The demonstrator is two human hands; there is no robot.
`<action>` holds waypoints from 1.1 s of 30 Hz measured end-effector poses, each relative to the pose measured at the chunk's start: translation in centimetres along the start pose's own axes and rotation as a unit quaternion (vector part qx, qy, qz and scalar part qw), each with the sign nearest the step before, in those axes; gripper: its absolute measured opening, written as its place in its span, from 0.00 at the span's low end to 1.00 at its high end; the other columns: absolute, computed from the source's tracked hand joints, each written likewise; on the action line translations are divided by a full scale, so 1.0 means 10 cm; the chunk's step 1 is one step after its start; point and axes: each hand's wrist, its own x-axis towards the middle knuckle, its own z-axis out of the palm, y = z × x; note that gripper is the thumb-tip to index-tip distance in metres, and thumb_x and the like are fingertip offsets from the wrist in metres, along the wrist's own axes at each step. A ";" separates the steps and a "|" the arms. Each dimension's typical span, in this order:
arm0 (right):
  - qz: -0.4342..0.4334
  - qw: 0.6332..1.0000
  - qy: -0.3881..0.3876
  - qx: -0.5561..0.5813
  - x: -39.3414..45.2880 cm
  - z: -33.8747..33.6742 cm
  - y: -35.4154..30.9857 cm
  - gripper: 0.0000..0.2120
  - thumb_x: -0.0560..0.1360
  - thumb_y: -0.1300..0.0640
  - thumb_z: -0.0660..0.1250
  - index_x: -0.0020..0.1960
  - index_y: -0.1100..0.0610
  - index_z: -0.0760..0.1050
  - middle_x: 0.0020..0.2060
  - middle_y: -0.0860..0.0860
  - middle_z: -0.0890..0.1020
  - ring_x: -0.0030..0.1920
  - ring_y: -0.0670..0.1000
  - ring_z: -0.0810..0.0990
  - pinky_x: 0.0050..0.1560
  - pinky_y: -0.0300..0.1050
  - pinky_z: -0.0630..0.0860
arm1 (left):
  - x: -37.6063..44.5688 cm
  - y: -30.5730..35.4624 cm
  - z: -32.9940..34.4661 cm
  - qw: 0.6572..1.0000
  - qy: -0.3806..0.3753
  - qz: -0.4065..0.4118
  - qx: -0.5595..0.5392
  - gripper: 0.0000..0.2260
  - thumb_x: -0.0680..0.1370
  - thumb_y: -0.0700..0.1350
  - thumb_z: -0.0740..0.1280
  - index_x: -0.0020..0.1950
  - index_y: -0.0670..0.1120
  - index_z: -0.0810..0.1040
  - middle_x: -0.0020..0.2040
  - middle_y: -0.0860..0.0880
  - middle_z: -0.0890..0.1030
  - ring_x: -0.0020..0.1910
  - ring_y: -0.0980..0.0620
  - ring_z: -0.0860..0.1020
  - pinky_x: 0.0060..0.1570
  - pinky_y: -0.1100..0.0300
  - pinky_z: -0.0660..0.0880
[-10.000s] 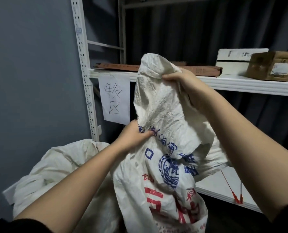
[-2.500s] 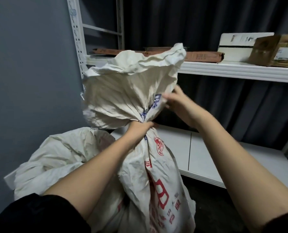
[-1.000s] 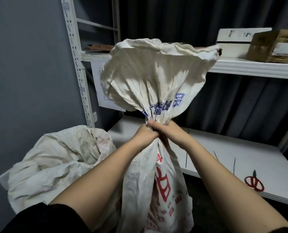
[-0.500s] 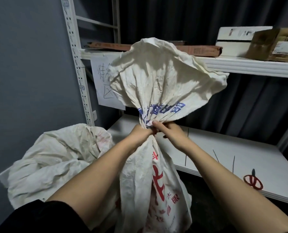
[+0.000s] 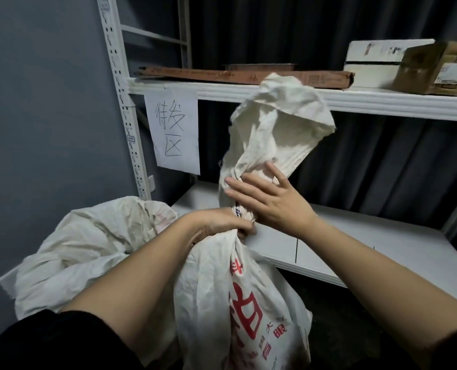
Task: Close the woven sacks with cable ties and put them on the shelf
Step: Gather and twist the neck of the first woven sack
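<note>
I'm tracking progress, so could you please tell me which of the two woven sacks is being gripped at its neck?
The red-printed sack in front: left hand clamps its neck. The plain sack lies slumped, untouched.

Between the upper shelf board (image 5: 382, 105) and the lower shelf board (image 5: 355, 252) the bay stands open on the right, its white surface bare there. The gathered top of the printed woven sack (image 5: 275, 129) rises into the bay's left part, reaching the upper board's edge. A handwritten paper sign (image 5: 174, 134) hangs at the left upright (image 5: 123, 102). A second crumpled sack (image 5: 88, 249) fills the corner by the grey wall. Flat cartons (image 5: 248, 74) and boxes (image 5: 435, 68) crowd the upper board.
</note>
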 end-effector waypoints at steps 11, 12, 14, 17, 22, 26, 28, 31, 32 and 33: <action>0.039 0.944 -0.279 0.173 0.18 -0.07 0.22 0.06 0.66 0.55 0.67 0.40 0.52 0.71 0.32 0.49 0.79 0.38 0.54 0.80 0.69 0.52 0.66 | 0.06 0.00 0.09 0.961 0.161 0.055 0.216 0.20 0.67 0.39 0.72 0.54 0.46 0.67 0.43 0.50 0.76 0.38 0.53 0.75 0.36 0.59 0.72; 0.072 0.912 -0.357 0.188 0.20 -0.10 0.21 0.07 0.67 0.51 0.66 0.40 0.51 0.68 0.34 0.48 0.80 0.41 0.53 0.80 0.68 0.49 0.65 | 0.06 -0.03 0.11 0.946 0.192 0.055 0.255 0.22 0.67 0.41 0.72 0.56 0.48 0.64 0.44 0.49 0.77 0.39 0.51 0.77 0.37 0.56 0.74; 0.147 0.839 -0.463 0.245 0.24 -0.17 0.21 0.09 0.66 0.51 0.68 0.40 0.50 0.68 0.34 0.47 0.79 0.41 0.52 0.78 0.55 0.44 0.72 | 0.07 -0.07 0.16 0.893 0.262 0.058 0.362 0.22 0.69 0.45 0.70 0.56 0.49 0.61 0.46 0.49 0.79 0.40 0.46 0.78 0.34 0.55 0.71; 0.289 0.656 -0.535 0.448 0.21 -0.18 0.21 0.06 0.66 0.60 0.69 0.37 0.55 0.72 0.28 0.48 0.77 0.31 0.50 0.75 0.30 0.41 0.69 | 0.10 -0.10 0.24 0.799 0.322 0.107 0.497 0.21 0.72 0.46 0.67 0.60 0.48 0.61 0.47 0.47 0.81 0.44 0.42 0.78 0.37 0.57 0.64; 0.390 0.420 -0.528 0.627 0.06 -0.19 0.21 0.03 0.68 0.62 0.65 0.38 0.56 0.76 0.31 0.51 0.80 0.32 0.51 0.77 0.34 0.40 0.71 | 0.16 -0.18 0.25 0.681 0.354 0.185 0.614 0.26 0.68 0.51 0.72 0.57 0.47 0.60 0.36 0.50 0.82 0.34 0.49 0.81 0.34 0.60 0.64; 0.425 0.313 -0.525 0.668 -0.04 -0.13 0.14 0.15 0.65 0.57 0.67 0.49 0.60 0.80 0.46 0.60 0.83 0.45 0.58 0.81 0.50 0.49 0.74 | 0.19 -0.32 0.18 0.636 0.354 0.261 0.634 0.27 0.58 0.52 0.75 0.48 0.47 0.64 0.20 0.50 0.72 0.17 0.51 0.71 0.25 0.65 0.57; 0.419 0.314 -0.525 0.671 -0.03 -0.16 0.14 0.18 0.64 0.57 0.65 0.53 0.59 0.79 0.44 0.58 0.83 0.42 0.56 0.81 0.49 0.49 0.74 | 0.15 -0.32 0.18 0.635 0.347 0.298 0.623 0.20 0.64 0.57 0.69 0.47 0.46 0.68 0.21 0.50 0.73 0.18 0.48 0.72 0.27 0.64 0.56; 0.447 0.324 -0.510 0.659 0.00 -0.23 0.18 0.25 0.65 0.56 0.64 0.62 0.56 0.73 0.48 0.55 0.84 0.46 0.54 0.83 0.51 0.48 0.77 | 0.11 -0.23 0.23 0.663 0.343 0.264 0.611 0.20 0.75 0.63 0.57 0.52 0.47 0.71 0.33 0.47 0.81 0.33 0.43 0.79 0.34 0.59 0.61; 0.445 0.350 -0.507 0.650 0.01 -0.26 0.20 0.25 0.67 0.55 0.65 0.63 0.55 0.72 0.52 0.55 0.83 0.51 0.55 0.82 0.55 0.51 0.77 | 0.10 -0.23 0.24 0.694 0.330 0.232 0.596 0.21 0.76 0.65 0.55 0.56 0.49 0.70 0.40 0.46 0.83 0.40 0.42 0.80 0.37 0.57 0.62; 0.436 0.384 -0.503 0.640 0.03 -0.33 0.22 0.23 0.70 0.55 0.66 0.64 0.56 0.72 0.57 0.57 0.81 0.57 0.57 0.81 0.61 0.54 0.75 | 0.09 -0.22 0.24 0.711 0.326 0.204 0.588 0.21 0.77 0.65 0.54 0.58 0.51 0.69 0.44 0.46 0.83 0.45 0.42 0.80 0.38 0.56 0.62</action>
